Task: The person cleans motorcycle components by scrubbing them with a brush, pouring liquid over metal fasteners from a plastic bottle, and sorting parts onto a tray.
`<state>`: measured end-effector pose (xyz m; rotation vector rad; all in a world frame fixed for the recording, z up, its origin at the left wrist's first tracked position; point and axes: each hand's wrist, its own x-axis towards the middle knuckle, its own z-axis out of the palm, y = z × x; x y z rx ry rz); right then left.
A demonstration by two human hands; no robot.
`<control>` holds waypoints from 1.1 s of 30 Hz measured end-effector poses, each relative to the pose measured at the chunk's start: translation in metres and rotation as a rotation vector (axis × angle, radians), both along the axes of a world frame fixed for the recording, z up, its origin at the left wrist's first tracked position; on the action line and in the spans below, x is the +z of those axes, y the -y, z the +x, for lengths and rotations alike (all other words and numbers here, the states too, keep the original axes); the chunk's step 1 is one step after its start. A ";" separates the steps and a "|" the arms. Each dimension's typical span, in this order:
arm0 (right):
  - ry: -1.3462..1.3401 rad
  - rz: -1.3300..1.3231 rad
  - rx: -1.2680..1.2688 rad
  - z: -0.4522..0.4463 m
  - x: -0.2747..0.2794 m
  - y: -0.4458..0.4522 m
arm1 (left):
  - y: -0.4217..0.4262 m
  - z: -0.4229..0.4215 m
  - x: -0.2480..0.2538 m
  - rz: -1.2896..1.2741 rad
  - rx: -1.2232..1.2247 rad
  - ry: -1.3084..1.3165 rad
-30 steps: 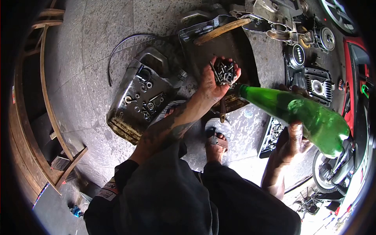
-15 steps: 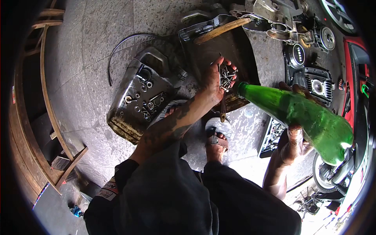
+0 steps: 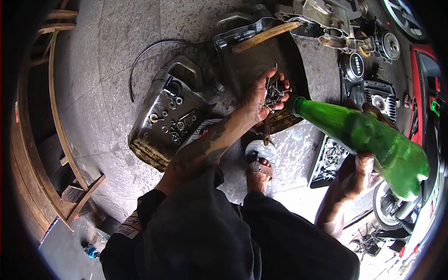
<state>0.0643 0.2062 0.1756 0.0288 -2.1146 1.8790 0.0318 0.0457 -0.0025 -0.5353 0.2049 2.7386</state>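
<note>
My left hand [image 3: 262,95] is cupped around a heap of metal bolts [image 3: 276,93], some poking out past the fingers. Below it lies a cut-open container tray [image 3: 252,60] with dark liquid, a wooden-handled tool [image 3: 266,34] resting across its far side. My right hand [image 3: 361,170] grips a dented green plastic bottle [image 3: 368,135], tilted so its mouth [image 3: 298,106] points at the bolts, slightly apart from them. Whether liquid is leaving the mouth I cannot tell.
A second cut container [image 3: 154,133] at left holds washers and small parts. Engine casings [image 3: 326,23], a Yamaha cover [image 3: 356,65] and a finned cylinder head [image 3: 380,103] lie at right. A tray of sockets or small parts [image 3: 329,161] sits below the bottle; a wooden frame [image 3: 53,107] stands far left.
My left hand has shifted slightly right with the bolts, its fingers a little more spread. The green bottle has moved slightly right too, still tilted toward that hand.
</note>
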 end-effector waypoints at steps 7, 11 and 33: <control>-0.006 0.011 -0.008 0.001 0.001 -0.003 | 0.002 -0.003 0.011 -0.192 -0.097 -0.023; -0.009 0.014 -0.013 0.002 0.001 -0.004 | -0.002 -0.002 0.005 -0.217 -0.068 0.033; 0.002 0.049 0.026 0.001 -0.003 -0.004 | -0.003 -0.004 0.006 -0.162 -0.067 0.041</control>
